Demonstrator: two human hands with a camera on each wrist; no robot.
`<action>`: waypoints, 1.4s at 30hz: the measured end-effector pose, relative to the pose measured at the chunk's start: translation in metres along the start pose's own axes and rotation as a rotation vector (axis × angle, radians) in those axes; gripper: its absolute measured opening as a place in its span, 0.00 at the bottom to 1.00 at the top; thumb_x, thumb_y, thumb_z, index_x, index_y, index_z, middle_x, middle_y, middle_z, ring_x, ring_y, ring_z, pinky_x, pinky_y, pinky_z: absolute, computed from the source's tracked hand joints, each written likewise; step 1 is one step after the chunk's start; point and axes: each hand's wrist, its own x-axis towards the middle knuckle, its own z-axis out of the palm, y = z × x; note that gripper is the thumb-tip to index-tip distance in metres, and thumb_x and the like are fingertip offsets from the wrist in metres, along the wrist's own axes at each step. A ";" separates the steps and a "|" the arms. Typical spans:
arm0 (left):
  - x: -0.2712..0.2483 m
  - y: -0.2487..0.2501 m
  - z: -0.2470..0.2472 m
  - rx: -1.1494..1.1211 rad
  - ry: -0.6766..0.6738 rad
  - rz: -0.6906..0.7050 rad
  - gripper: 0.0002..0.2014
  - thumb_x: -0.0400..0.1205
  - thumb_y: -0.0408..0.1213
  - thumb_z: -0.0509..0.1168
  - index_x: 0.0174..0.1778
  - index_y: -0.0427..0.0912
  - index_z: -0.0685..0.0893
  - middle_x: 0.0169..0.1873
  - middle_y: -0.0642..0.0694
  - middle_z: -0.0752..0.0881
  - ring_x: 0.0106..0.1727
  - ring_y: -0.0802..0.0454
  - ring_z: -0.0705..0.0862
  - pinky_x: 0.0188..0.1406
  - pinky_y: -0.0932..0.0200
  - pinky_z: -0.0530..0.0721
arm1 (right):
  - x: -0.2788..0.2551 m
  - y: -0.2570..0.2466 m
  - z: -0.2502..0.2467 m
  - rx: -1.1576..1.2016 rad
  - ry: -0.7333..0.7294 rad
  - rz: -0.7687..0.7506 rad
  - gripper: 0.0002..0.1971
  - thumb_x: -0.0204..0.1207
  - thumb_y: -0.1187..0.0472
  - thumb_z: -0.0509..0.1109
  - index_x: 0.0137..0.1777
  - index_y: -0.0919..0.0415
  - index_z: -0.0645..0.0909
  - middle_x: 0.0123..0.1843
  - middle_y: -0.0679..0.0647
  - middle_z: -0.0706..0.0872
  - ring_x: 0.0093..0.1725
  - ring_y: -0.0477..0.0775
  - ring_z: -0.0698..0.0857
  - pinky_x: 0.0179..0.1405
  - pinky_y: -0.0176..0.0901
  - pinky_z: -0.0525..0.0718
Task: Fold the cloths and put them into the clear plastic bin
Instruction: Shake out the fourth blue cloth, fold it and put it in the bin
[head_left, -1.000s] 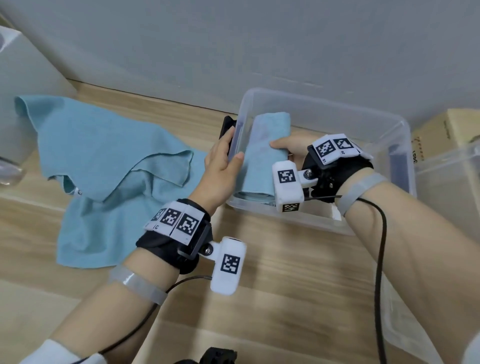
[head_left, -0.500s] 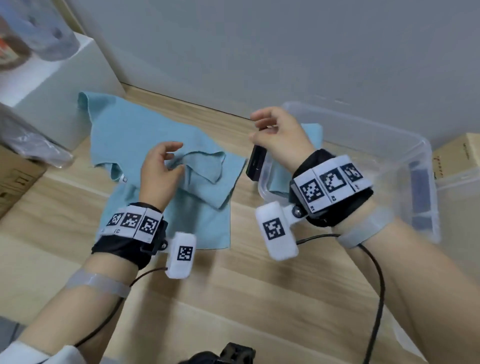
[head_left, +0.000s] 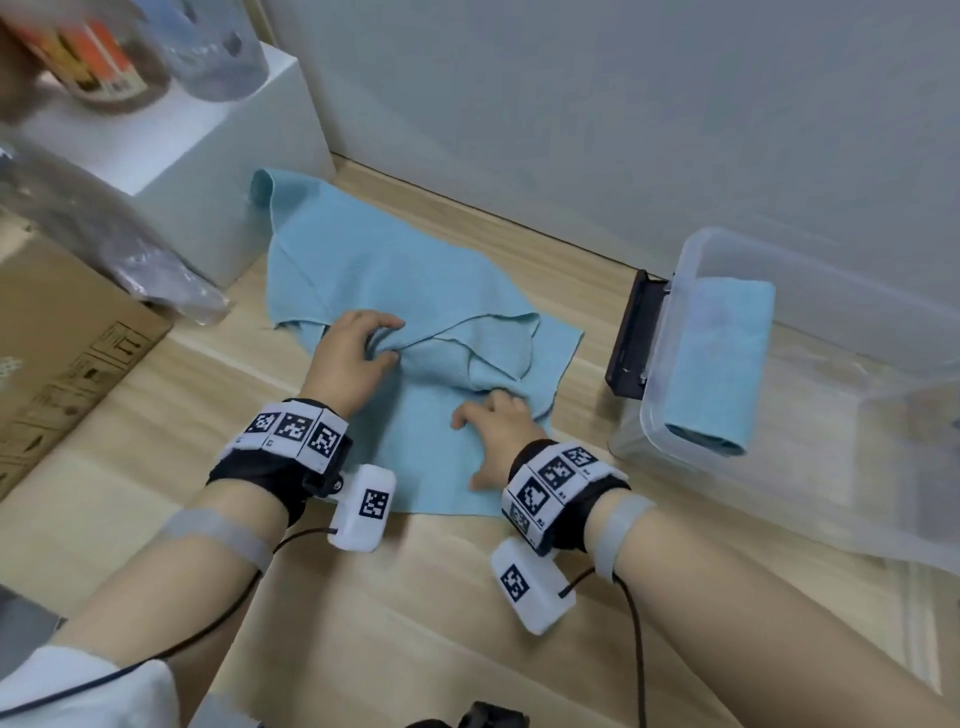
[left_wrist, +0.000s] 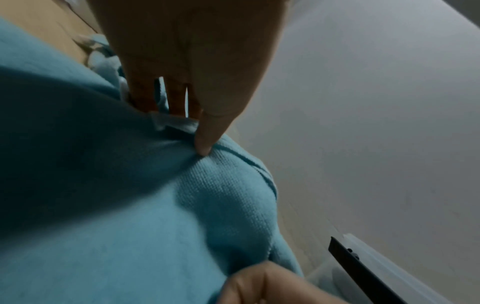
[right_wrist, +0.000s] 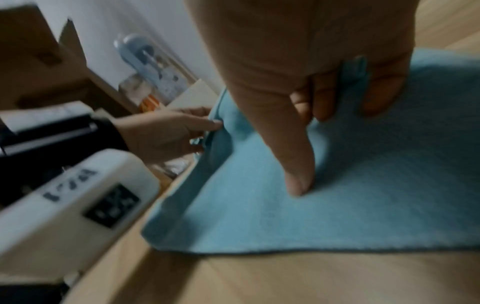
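A pile of loose light blue cloths (head_left: 374, 260) lies crumpled on the wooden floor. My left hand (head_left: 387, 343) pinches a raised fold near its middle; in the left wrist view the thumb and fingers (left_wrist: 205, 148) dig into the blue cloth (left_wrist: 130, 205). My right hand (head_left: 493, 415) sits on the near right part of the pile. Its fingers are curled round a fold, and the thumb (right_wrist: 298, 181) presses the cloth (right_wrist: 363, 205) down. To the right stands the clear plastic bin (head_left: 691, 249), with one folded blue cloth (head_left: 717, 364) lying along its left wall.
A black latch (head_left: 631, 338) sticks out from the bin's left end. A white box (head_left: 208, 171) with jars (head_left: 104, 62) on top, a plastic bag (head_left: 130, 249) and a cardboard box (head_left: 62, 353) stand to the left. A grey wall runs behind.
Both hands left the folded cloth in the bin, moved left and came down onto the loose cloths, taking hold of folds. The head view has swung left.
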 end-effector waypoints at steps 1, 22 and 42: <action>0.001 -0.002 0.001 -0.001 -0.021 0.013 0.17 0.74 0.25 0.68 0.59 0.38 0.83 0.59 0.37 0.81 0.63 0.42 0.77 0.57 0.68 0.66 | 0.000 0.001 0.000 -0.028 0.026 -0.005 0.28 0.62 0.61 0.79 0.61 0.49 0.72 0.63 0.55 0.66 0.68 0.59 0.63 0.62 0.56 0.76; -0.077 0.127 -0.078 -0.410 -0.266 0.431 0.42 0.63 0.57 0.71 0.74 0.59 0.64 0.74 0.59 0.69 0.74 0.68 0.66 0.68 0.79 0.64 | -0.130 -0.070 -0.150 0.905 0.920 -0.380 0.16 0.74 0.72 0.65 0.33 0.49 0.73 0.31 0.45 0.78 0.32 0.43 0.76 0.39 0.36 0.76; -0.148 0.211 -0.041 -0.806 -0.104 0.124 0.05 0.80 0.41 0.65 0.41 0.52 0.74 0.35 0.54 0.78 0.34 0.60 0.78 0.35 0.65 0.76 | -0.241 0.005 -0.098 0.242 0.819 -0.063 0.38 0.53 0.47 0.81 0.65 0.38 0.69 0.56 0.50 0.76 0.55 0.53 0.79 0.55 0.47 0.78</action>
